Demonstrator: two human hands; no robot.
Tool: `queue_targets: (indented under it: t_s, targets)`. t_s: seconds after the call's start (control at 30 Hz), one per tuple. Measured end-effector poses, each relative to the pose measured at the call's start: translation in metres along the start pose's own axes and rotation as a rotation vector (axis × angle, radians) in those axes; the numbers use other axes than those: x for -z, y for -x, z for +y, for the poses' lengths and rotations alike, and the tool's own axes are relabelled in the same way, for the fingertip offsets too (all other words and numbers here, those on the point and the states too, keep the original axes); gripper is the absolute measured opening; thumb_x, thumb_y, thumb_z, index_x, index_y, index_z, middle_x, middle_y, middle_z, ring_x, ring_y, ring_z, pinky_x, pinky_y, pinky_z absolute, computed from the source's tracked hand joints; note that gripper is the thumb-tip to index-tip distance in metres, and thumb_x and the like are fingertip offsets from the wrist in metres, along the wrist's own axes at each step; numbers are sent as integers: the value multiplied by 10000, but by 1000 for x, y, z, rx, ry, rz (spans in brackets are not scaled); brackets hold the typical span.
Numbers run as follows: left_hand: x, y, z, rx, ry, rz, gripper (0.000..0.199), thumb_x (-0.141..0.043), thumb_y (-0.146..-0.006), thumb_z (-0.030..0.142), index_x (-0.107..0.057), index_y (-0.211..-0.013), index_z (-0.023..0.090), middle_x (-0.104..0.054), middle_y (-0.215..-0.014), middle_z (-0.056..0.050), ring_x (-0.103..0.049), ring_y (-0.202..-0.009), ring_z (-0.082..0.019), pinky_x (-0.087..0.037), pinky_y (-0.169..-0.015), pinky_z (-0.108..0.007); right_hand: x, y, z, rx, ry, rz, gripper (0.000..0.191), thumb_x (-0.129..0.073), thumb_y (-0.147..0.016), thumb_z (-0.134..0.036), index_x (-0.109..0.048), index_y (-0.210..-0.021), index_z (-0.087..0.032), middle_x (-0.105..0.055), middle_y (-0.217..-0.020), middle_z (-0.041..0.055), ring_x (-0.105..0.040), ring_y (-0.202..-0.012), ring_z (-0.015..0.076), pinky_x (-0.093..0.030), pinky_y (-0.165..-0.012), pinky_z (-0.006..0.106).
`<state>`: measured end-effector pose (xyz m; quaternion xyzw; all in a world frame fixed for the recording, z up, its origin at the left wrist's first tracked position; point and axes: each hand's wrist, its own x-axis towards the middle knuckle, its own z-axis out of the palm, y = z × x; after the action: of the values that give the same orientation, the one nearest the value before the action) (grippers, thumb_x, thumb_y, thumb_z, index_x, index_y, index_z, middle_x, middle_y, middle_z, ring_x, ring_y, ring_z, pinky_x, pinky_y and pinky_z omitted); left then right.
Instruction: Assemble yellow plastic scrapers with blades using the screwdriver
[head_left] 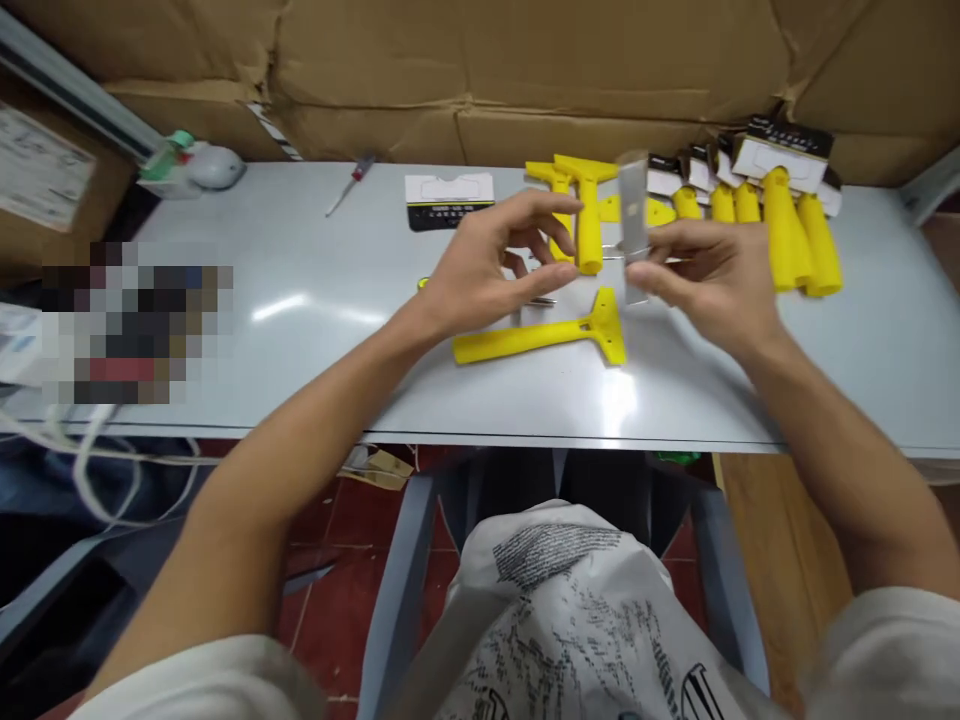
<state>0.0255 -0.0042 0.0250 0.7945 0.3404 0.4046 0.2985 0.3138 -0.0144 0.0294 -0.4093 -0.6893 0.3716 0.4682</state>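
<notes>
Between the thumb and fingers of my right hand (712,275) is a flat, silvery metal plate (634,205), held upright and slightly blurred. My left hand (502,250) is raised over the table with its fingers apart and curved, nothing visible between them. Below the hands lies a yellow scraper handle (525,342), its wide T-shaped head pointing right. Just behind my left fingertips are more yellow scraper handles (589,225), heads toward the back. A small metal piece (544,301) shows partly under my left hand.
A black and white card (450,198) and a screwdriver (351,183) lie toward the back. Several yellow handles with cards (784,225) are grouped at the right. A cardboard wall (465,60) closes off the back; white cables (90,465) hang at the left.
</notes>
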Motion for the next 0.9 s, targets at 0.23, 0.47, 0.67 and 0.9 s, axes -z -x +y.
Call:
queue_targets:
  t_s: [0.23, 0.47, 0.67, 0.9]
  targets:
    - [-14, 4, 19, 88, 294, 44, 516, -954, -980, 680, -761, -918, 205, -802, -812, -42, -806, -703, -186, -617, -519, -241, -14, 8, -8, 20, 44, -196, 644, -976, -778, -890, -868, -815, -256, -777, -771, 39, -637, -695, 189, -498, -633, 369]
    - [-11, 4, 21, 114, 279, 50, 457, -924, -1007, 595, -739, -873, 199, -801, -785, -39, -806, -672, -182, -642, -527, -247, -13, 11, -6, -19, 60, -190, 690, -939, -805, -915, -751, -789, -252, -725, -772, 21, -574, -695, 178, -473, -629, 361]
    - [-11, 6, 20, 115, 253, 62, 469, -916, -1011, 589, -712, -842, 202, -788, -776, -34, -802, -662, -185, -650, -540, -259, -17, 15, -12, -50, -32, -246, 665, -947, -819, -892, -731, -826, -263, -714, -799, 18, -603, -722, 183, -503, -633, 358]
    - [-8, 7, 28, 100, 318, 92, 347, -941, -974, 493, -807, -835, 205, -811, -782, -28, -767, -608, -165, -627, -510, -262, -18, 17, -15, -67, -112, -173, 686, -963, -751, -934, -742, -798, -286, -672, -693, 2, -574, -589, 174, -463, -523, 381]
